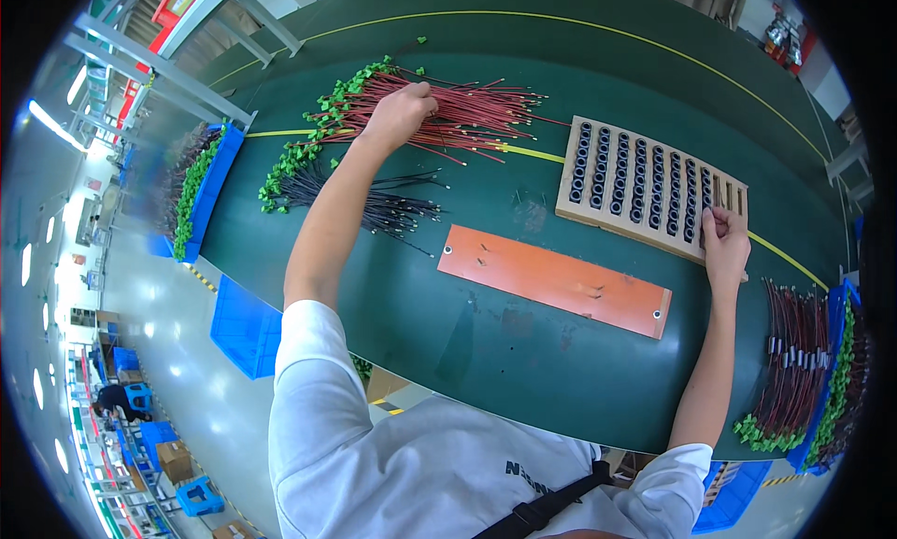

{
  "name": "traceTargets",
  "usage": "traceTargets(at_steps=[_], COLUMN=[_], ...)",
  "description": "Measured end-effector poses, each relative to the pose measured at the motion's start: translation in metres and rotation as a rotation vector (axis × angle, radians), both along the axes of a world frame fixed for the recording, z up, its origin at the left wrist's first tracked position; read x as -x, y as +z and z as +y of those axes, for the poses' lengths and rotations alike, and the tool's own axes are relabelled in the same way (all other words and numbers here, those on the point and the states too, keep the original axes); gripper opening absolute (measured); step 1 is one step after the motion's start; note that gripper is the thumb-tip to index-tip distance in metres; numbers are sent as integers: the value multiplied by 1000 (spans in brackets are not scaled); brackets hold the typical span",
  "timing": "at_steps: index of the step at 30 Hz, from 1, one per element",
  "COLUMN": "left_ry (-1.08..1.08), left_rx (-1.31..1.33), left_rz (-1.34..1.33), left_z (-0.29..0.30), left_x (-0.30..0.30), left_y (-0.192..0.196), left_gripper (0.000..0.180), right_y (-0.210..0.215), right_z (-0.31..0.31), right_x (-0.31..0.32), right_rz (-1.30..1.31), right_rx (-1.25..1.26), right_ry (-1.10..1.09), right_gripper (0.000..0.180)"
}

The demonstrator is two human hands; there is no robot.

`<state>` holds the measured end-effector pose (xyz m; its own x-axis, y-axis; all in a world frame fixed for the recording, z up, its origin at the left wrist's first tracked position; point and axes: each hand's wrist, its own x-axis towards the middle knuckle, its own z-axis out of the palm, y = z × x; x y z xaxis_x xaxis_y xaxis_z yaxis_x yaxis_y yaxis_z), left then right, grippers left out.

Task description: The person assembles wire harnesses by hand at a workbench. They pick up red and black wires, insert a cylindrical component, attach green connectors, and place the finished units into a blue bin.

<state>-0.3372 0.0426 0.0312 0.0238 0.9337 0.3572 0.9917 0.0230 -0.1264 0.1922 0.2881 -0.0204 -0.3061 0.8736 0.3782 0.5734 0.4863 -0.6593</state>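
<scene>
My left hand (400, 117) is over a spread pile of red wires (476, 109) with green connectors (350, 91) at their left ends. Its fingers are curled in a pinch among the wires; whatever is between the fingertips is hidden. At the wooden rack (628, 223), my right hand (727, 245) has thumb and forefinger closed by the right-hand rows. The rack holds several rows of small black ring-shaped cylinders (657, 189); bare slots (730, 198) show at its right end. What the right fingertips grip is too small to make out.
Black wires (392, 207) with green connectors lie below the red pile. An orange strip (556, 279) lies in front of the rack. Wires with grey cylinders (794, 355) lie beside a blue bin (832, 390) at right; another blue bin (207, 189) stands at left.
</scene>
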Motion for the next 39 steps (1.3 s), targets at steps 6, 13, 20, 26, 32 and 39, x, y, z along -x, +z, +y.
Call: traceTargets(at_steps=[6, 13, 20, 26, 32, 39], left_ry=[67, 27, 73, 281, 222, 87], left_rx=[47, 54, -234, -485, -878, -546], left_rz=[-3, -2, -174, -741, -469, -606], left_z=[-4, -8, -24, -94, -144, -92], left_x=[5, 13, 16, 71, 35, -125], left_y=[4, 0, 39, 116, 184, 189], left_gripper=[17, 12, 15, 18, 20, 25], right_y=[-1, 4, 1, -12, -5, 14], right_z=[3, -1, 4, 14, 9, -10], right_x=[-1, 3, 0, -4, 1, -18], right_rz=[103, 130, 136, 238, 569, 789], right_rx=[149, 136, 154, 164, 319, 345], right_ry=[-35, -28, -15, 15, 84, 134], right_gripper=[30, 28, 29, 24, 14, 16])
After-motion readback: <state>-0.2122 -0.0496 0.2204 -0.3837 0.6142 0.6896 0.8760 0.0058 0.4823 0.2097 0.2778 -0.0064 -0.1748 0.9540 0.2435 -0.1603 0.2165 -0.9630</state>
